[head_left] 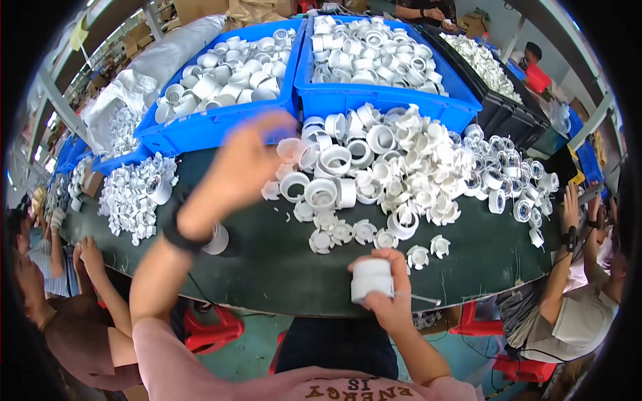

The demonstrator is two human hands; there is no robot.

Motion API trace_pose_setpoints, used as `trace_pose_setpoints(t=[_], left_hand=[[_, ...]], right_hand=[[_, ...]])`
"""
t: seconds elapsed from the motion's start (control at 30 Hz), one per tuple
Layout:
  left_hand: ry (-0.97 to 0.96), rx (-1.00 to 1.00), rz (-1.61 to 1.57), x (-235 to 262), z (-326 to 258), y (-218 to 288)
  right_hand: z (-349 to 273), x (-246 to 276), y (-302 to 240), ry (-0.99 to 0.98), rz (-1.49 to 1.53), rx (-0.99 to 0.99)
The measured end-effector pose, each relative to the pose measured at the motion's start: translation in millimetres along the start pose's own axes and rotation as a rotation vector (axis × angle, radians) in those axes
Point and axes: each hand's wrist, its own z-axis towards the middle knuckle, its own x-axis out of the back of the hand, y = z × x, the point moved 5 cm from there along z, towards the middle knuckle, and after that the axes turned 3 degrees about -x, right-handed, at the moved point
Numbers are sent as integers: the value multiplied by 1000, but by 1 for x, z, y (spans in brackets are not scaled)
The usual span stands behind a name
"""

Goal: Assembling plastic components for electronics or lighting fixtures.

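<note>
My right hand [393, 291], near the front edge of the table, is closed around a white cylindrical plastic housing [371, 277]. A thin pale strand [424, 299] sticks out to the right beside that hand. My left hand [251, 157] is raised at the left edge of a heap of white plastic rings [336, 160], smeared by motion; whether it holds anything cannot be told. White petal-edged caps [424, 164] lie against the rings, and several loose caps [364, 231] lie nearer me. Beneath my left forearm stands a white cup-shaped part [217, 239], partly hidden.
Two blue bins [221, 130] of white parts stand across the back, with a black crate [518, 123] to their right. Clear-faced round parts [511, 170] are heaped at right, small white pieces [134, 197] at left. Co-workers sit on both sides of the green table [267, 281].
</note>
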Motion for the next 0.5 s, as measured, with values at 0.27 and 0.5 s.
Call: trace_pose_setpoints(t=[0.27,0.5], left_hand=[[167,374,826,138,125,-205],[552,225,288,138,74,-112]], right_hand=[[-6,-18,-5,-181,-228,168],[-22,-13,-4,-279,2,-158]])
